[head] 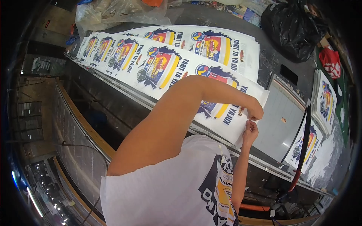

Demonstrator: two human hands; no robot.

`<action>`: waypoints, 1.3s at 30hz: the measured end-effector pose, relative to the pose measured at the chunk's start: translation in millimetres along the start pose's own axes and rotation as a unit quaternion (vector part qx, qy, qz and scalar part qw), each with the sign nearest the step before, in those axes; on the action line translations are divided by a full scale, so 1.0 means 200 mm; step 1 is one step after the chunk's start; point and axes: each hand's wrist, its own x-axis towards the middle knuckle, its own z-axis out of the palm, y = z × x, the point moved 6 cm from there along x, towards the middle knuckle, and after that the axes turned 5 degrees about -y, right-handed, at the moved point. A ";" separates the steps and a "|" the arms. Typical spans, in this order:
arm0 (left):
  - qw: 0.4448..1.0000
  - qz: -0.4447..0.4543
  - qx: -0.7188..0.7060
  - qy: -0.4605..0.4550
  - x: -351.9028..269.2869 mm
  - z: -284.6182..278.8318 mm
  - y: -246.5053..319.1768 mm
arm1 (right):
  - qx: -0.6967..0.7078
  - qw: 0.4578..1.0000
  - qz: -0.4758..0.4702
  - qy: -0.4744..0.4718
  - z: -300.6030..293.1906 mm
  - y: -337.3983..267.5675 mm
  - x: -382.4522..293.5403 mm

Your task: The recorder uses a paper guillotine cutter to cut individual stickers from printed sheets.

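A long white printed sheet [158,67] with repeated colourful graphics runs across the table up to a grey cutter board [278,124]. My left hand [256,108] pinches the sheet near its end, the arm bent across it. Just below, my right hand [250,132] has its fingertips together at the same end edge, close to the left fingertips. The fingers hide the exact spot they grip. Beyond the board, the cutter's black lever arm [305,135] stands raised, its red handle [295,179] towards the table's front edge. Another printed sheet [226,48] lies behind the first.
Cut printed sheets form a stack [325,99] at the right, with a single printed piece [305,144] beside the lever. Further back are a black mobile phone [289,74], a black plastic bag [292,31] and a red bag [330,62]. Clear plastic sheeting [121,14] lies at the far left.
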 end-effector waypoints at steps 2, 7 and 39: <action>1.000 -0.004 0.001 -0.008 0.01 -0.02 0.02 | -0.002 1.000 -0.004 0.007 -0.01 -0.02 0.00; 0.999 -0.019 -0.028 -0.022 -0.02 -0.08 0.06 | 0.037 0.998 0.051 -0.023 -0.02 -0.05 -0.02; 0.847 -0.324 -0.102 0.409 0.42 0.25 0.40 | -0.197 0.965 -0.050 0.168 -1.66 0.41 0.01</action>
